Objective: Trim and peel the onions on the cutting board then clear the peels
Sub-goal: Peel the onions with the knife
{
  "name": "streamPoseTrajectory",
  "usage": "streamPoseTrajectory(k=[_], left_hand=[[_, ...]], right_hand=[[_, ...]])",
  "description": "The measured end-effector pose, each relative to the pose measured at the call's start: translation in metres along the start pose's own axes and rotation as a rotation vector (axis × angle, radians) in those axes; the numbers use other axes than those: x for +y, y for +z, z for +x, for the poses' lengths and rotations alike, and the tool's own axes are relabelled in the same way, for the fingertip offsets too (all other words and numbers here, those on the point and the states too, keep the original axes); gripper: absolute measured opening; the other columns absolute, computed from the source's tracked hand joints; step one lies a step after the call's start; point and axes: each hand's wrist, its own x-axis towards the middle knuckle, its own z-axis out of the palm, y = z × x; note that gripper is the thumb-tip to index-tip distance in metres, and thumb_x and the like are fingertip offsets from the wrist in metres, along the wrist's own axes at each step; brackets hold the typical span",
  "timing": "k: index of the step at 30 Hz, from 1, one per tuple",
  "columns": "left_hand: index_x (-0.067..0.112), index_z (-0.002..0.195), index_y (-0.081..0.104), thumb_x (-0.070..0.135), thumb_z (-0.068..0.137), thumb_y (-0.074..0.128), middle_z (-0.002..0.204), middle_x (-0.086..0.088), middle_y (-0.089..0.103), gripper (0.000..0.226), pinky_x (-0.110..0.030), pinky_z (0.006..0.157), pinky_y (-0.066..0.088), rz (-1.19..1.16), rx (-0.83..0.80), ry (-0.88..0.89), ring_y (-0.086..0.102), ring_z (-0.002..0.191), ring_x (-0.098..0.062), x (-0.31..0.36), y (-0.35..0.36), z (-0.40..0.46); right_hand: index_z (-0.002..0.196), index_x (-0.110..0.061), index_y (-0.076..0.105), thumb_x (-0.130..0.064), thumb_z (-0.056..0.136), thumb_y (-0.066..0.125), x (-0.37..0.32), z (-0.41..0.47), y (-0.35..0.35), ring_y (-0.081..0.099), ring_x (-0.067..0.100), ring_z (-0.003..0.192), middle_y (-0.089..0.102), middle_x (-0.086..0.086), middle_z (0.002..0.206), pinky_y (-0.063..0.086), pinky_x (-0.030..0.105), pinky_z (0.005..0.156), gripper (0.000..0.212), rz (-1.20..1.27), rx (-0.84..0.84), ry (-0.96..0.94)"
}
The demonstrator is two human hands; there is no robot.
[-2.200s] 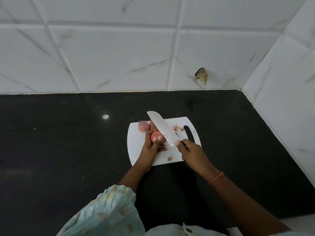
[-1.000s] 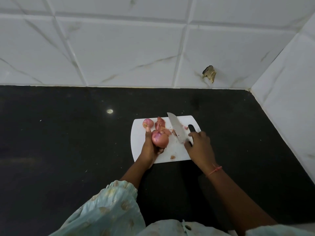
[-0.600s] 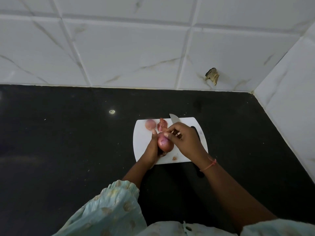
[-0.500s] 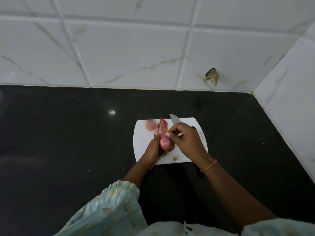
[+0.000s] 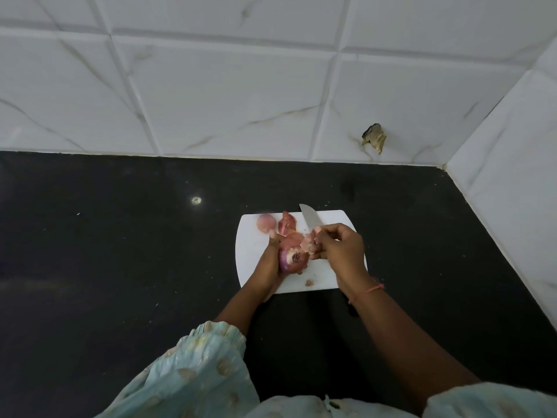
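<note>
Onion [image 5: 293,259] in work sits over the near half of the cutting board [image 5: 250,254], trimmed end facing me, purple skin on its lower side. I see my left hand [image 5: 269,260] curled round it from the left, holding it just off or on the board; contact is unclear. My right hand [image 5: 337,247] pinches a flap of peel [image 5: 307,244] at the onion's upper right, apparently lifting it away. Knife [image 5: 310,218] lies flat on the board's far edge, blade only showing, untouched. A second, paler onion [image 5: 266,222] rests at the far left corner, looking already peeled, though I judge that loosely. Loose skins [image 5: 286,223] lie between the two; one scrap [image 5: 309,283] sits near the front edge. My estimate: trimming done here, peeling midway, clearing not begun. Black bench [image 5: 120,251] surrounds the board.
</note>
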Motion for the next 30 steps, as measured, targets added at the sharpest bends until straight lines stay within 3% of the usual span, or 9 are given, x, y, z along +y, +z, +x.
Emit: streamPoseTrajectory(k=[3,6,11,13,18,21,25,28,30], left_hand=[[0.013,0.108,0.066,0.043,0.109,0.019,0.103,-0.01,0.077,0.055,-0.031,0.073,0.059,-0.094,0.032,-0.079,0.071,0.094,-0.022,-0.002,-0.003,0.002],[0.006,0.121,0.06,0.03,0.107,0.026,0.12,-0.019,0.068,0.044,-0.034,0.08,0.059,-0.194,0.059,-0.109,0.067,0.104,-0.026,-0.003,-0.005,0.004],[0.006,0.138,0.045,0.024,0.108,0.033,0.136,-0.023,0.059,0.037,-0.046,0.091,0.058,-0.326,0.082,-0.105,0.061,0.123,-0.036,-0.006,-0.007,0.006],[0.005,0.14,0.044,0.025,0.107,0.034,0.136,-0.024,0.059,0.04,-0.044,0.087,0.059,-0.351,0.109,-0.105,0.062,0.122,-0.035,-0.005,-0.006,0.006],[0.006,0.132,0.052,0.027,0.109,0.033,0.126,-0.022,0.065,0.037,-0.046,0.083,0.062,-0.371,0.09,-0.069,0.072,0.102,-0.031,-0.001,-0.005,0.003],[0.007,0.131,0.053,0.035,0.109,0.035,0.126,-0.025,0.065,0.04,-0.04,0.072,0.062,-0.339,0.085,-0.057,0.069,0.104,-0.038,0.0,-0.004,0.001],[0.01,0.124,0.057,0.035,0.11,0.031,0.115,-0.022,0.071,0.039,-0.034,0.067,0.061,-0.255,0.049,-0.024,0.072,0.089,-0.034,0.0,-0.004,0.0],[0.01,0.12,0.059,0.032,0.111,0.028,0.11,-0.015,0.074,0.039,-0.031,0.067,0.06,-0.2,0.018,-0.001,0.073,0.085,-0.028,0.001,-0.003,-0.001],[0.009,0.119,0.059,0.032,0.111,0.027,0.108,-0.014,0.075,0.04,-0.031,0.068,0.06,-0.175,0.014,0.012,0.073,0.084,-0.026,0.002,-0.002,-0.002]], right_hand=[[0.087,0.002,0.064,-0.004,0.093,0.063,-0.005,0.004,-0.007,0.068,0.022,0.061,0.069,0.02,0.077,0.06,0.032,0.058,0.008,0.271,0.024,0.209],[0.089,0.005,0.063,0.003,0.092,0.06,-0.006,0.003,-0.011,0.069,0.025,0.07,0.068,0.02,0.08,0.062,0.031,0.062,0.005,0.519,0.009,0.351],[0.085,0.003,0.064,0.006,0.09,0.058,-0.005,-0.004,-0.011,0.071,0.02,0.065,0.068,0.017,0.078,0.06,0.028,0.059,0.008,0.693,0.025,0.409],[0.083,0.002,0.063,0.005,0.091,0.057,-0.006,-0.007,-0.01,0.072,0.019,0.064,0.068,0.017,0.08,0.06,0.028,0.061,0.01,0.778,0.013,0.411],[0.092,0.005,0.06,-0.002,0.097,0.052,-0.006,-0.012,-0.009,0.073,0.03,0.088,0.071,0.026,0.095,0.061,0.038,0.08,0.012,0.965,-0.081,0.437],[0.099,0.001,0.058,0.002,0.093,0.055,-0.002,-0.013,-0.008,0.072,0.027,0.078,0.07,0.022,0.086,0.061,0.036,0.076,0.007,0.723,-0.098,0.287],[0.109,-0.012,0.065,0.0,0.087,0.064,0.001,-0.011,-0.007,0.058,0.016,0.066,0.062,0.005,0.074,0.051,0.03,0.069,0.025,0.154,-0.143,0.018],[0.105,-0.023,0.072,-0.01,0.085,0.072,0.0,-0.008,-0.007,0.054,0.007,0.071,0.055,-0.006,0.08,0.045,0.02,0.072,0.024,-0.263,-0.216,-0.176],[0.104,-0.02,0.073,-0.014,0.084,0.074,0.0,-0.006,-0.006,0.052,0.003,0.074,0.05,-0.009,0.083,0.041,0.009,0.071,0.021,-0.49,-0.219,-0.296]])
